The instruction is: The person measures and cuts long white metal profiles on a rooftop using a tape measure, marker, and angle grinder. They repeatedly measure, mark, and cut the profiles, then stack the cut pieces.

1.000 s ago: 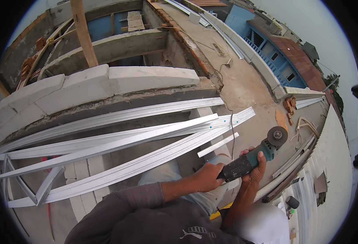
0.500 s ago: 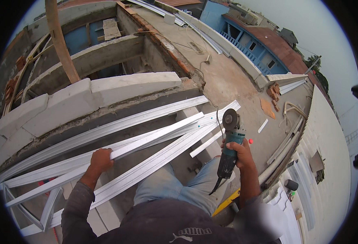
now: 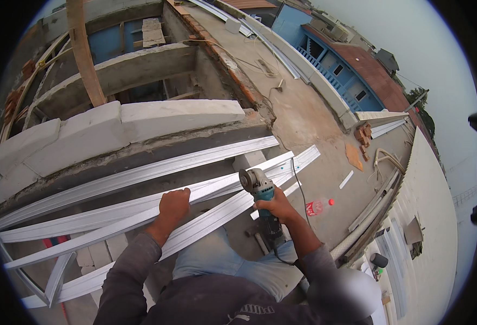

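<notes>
My right hand (image 3: pixel 275 205) grips a teal and black angle grinder (image 3: pixel 260 190), its disc end held close over the long light-metal channels (image 3: pixel 141 208) in front of me. My left hand (image 3: pixel 173 206) presses down on one of these channels, fingers curled over its edge. The channels lie side by side and join into a frame (image 3: pixel 38 271) at the lower left. The grinder's black cord (image 3: pixel 298 189) trails off over the concrete to the right.
A low wall of pale blocks (image 3: pixel 114 130) runs behind the channels, with an open stairwell pit and a wooden post (image 3: pixel 84 54) beyond. A plastic bottle with a red cap (image 3: pixel 318 206), short metal offcuts (image 3: pixel 347 179) and bricks (image 3: pixel 364 134) lie on the rooftop slab.
Both hands held the grinder at my right a second ago. My left hand has since moved onto the channel, and my right hand has brought the grinder left, up to the metal.
</notes>
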